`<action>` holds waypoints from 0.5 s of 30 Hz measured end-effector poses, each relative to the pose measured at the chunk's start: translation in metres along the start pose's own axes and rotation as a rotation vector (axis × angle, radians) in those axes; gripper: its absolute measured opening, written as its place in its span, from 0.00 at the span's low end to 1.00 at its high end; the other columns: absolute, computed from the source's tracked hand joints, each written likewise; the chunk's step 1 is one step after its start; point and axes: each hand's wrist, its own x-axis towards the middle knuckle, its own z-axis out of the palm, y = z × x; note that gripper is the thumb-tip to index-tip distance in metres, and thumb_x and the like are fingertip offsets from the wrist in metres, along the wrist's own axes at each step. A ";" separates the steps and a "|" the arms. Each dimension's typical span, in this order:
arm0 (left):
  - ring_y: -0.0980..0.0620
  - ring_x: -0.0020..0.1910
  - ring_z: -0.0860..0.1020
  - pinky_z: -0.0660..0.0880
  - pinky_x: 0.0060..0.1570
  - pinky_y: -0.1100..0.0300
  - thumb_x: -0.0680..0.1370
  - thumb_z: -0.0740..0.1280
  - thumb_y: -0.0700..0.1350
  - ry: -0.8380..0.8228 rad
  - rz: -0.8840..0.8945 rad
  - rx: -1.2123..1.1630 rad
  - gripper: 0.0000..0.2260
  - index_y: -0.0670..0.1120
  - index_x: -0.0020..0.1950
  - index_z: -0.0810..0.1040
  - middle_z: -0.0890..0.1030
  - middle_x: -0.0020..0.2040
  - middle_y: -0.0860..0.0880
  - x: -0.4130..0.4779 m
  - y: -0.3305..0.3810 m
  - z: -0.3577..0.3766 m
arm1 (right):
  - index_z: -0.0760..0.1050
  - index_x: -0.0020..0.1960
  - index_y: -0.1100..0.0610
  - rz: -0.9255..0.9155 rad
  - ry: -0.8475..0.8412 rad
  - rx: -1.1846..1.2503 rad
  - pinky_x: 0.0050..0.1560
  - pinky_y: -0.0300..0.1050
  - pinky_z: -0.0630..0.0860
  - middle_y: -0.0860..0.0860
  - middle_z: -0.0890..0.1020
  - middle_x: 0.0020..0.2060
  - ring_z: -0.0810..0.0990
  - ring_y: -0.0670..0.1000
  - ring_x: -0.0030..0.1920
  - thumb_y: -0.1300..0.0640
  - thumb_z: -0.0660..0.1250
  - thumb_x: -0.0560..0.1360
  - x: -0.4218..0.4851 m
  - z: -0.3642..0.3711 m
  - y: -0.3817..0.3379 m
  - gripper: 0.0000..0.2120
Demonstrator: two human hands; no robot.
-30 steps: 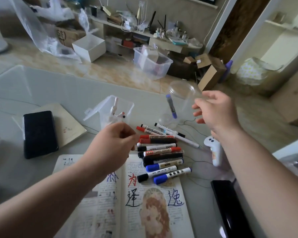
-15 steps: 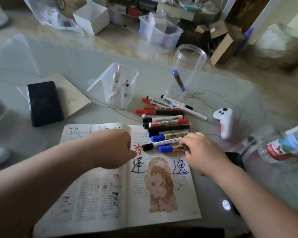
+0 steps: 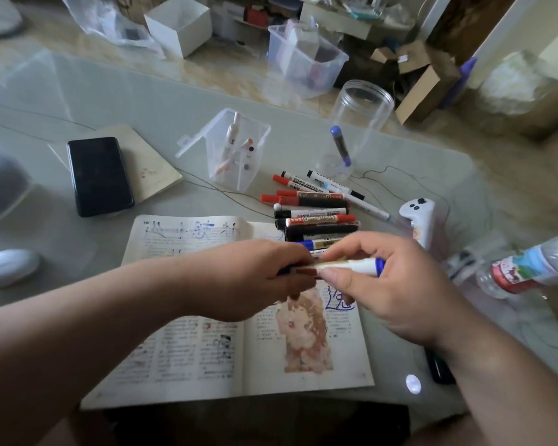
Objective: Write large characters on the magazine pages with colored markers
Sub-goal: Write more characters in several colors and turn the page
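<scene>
An open magazine (image 3: 207, 358) lies on the glass table in front of me, with large blue, red and black characters written across its pages. Above its right page, both hands hold one blue marker (image 3: 355, 264) level. My left hand (image 3: 255, 278) grips its left end, which is hidden in the fingers. My right hand (image 3: 390, 284) pinches the white barrel near the blue end. A pile of several red, black and blue markers (image 3: 313, 217) lies just beyond the hands.
A black phone (image 3: 99, 175) rests on a notebook at the left. A clear box of pens (image 3: 239, 149) and a clear jar (image 3: 358, 117) holding a blue marker stand behind the pile. A white controller (image 3: 421, 220) and a plastic bottle (image 3: 529, 268) lie right.
My right hand came down from the jar, took a blue marker from the pile and lifted it over the page. My left hand moved in and took hold of its other end.
</scene>
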 end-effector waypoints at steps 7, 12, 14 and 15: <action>0.50 0.43 0.77 0.75 0.47 0.51 0.84 0.55 0.56 -0.006 0.136 -0.189 0.13 0.50 0.58 0.73 0.79 0.45 0.48 -0.013 0.018 0.008 | 0.81 0.44 0.56 -0.027 0.129 0.455 0.28 0.39 0.66 0.55 0.74 0.26 0.69 0.52 0.25 0.57 0.76 0.72 -0.024 0.022 -0.006 0.05; 0.59 0.34 0.73 0.71 0.35 0.65 0.82 0.57 0.59 0.090 0.125 -0.219 0.11 0.57 0.56 0.76 0.77 0.37 0.54 -0.014 0.017 0.011 | 0.79 0.41 0.53 -0.034 0.151 0.497 0.27 0.39 0.66 0.54 0.72 0.24 0.69 0.52 0.25 0.53 0.70 0.75 -0.019 0.031 -0.002 0.05; 0.61 0.32 0.72 0.69 0.33 0.68 0.80 0.57 0.61 0.106 0.105 -0.239 0.13 0.58 0.58 0.77 0.75 0.34 0.58 -0.013 0.016 0.013 | 0.79 0.41 0.53 -0.056 0.131 0.549 0.27 0.40 0.65 0.56 0.70 0.24 0.66 0.53 0.25 0.52 0.70 0.74 -0.018 0.031 0.000 0.06; 0.61 0.32 0.73 0.70 0.34 0.69 0.79 0.57 0.63 0.101 0.096 -0.240 0.15 0.59 0.59 0.77 0.76 0.35 0.59 -0.013 0.015 0.014 | 0.79 0.41 0.54 -0.063 0.123 0.568 0.27 0.40 0.64 0.56 0.70 0.24 0.66 0.53 0.25 0.51 0.70 0.74 -0.018 0.032 0.001 0.07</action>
